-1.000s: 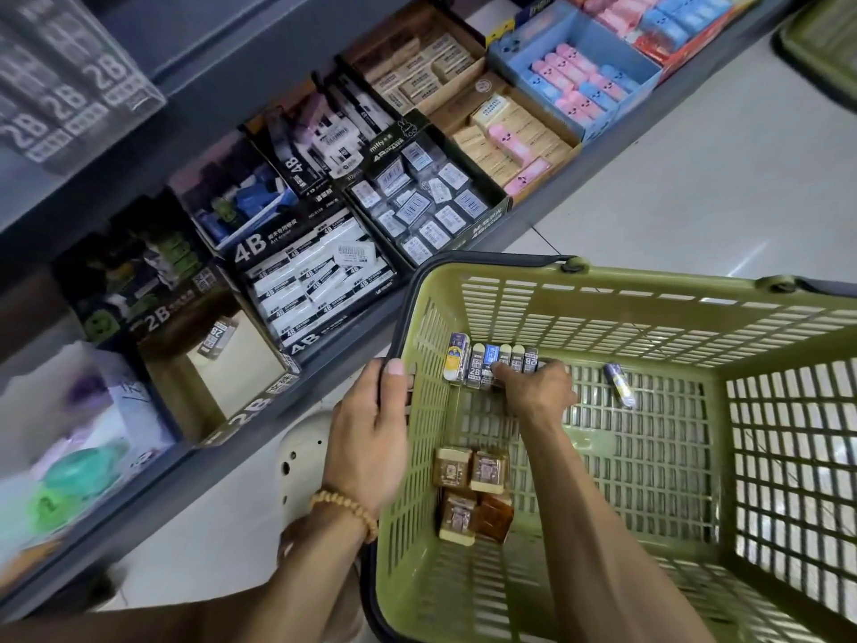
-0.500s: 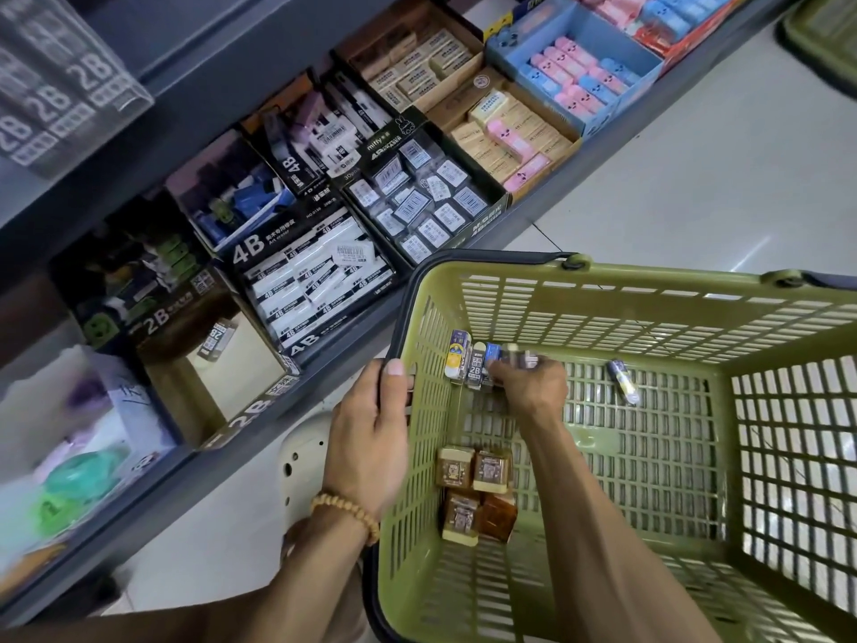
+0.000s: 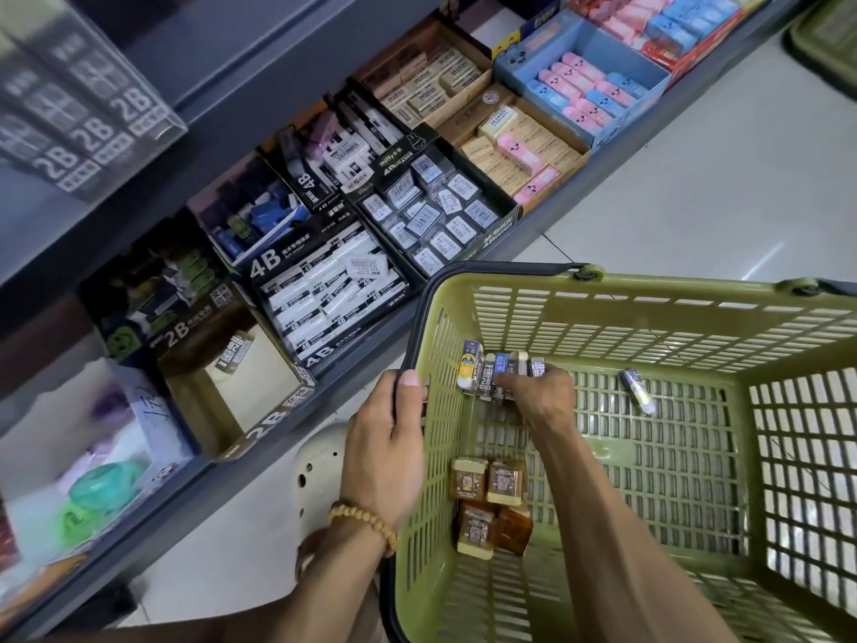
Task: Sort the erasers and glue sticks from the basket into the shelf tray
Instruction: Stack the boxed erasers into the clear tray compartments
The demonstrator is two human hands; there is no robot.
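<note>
A green plastic basket (image 3: 649,317) sits in front of me. My left hand (image 3: 385,443) grips its left rim. My right hand (image 3: 538,396) reaches inside and its fingers curl over a row of small wrapped erasers (image 3: 487,368) stacked against the basket's far left corner. Several brown boxed erasers (image 3: 491,503) lie on the basket floor near my right forearm. One loose glue stick (image 3: 640,389) lies farther right on the floor. On the shelf, the 2B tray (image 3: 250,387) is nearly bare, with one eraser (image 3: 234,352) in it.
The dark shelf (image 3: 352,364) holds a 4B eraser box (image 3: 320,290), a box of barcode-labelled erasers (image 3: 436,215), tan, pink and blue eraser boxes (image 3: 584,90) to the right. A white shoe (image 3: 320,461) and pale floor tiles lie below. Another green basket (image 3: 830,44) shows top right.
My right hand has closed tighter over the row of small erasers in the basket corner. My left hand stays on the rim.
</note>
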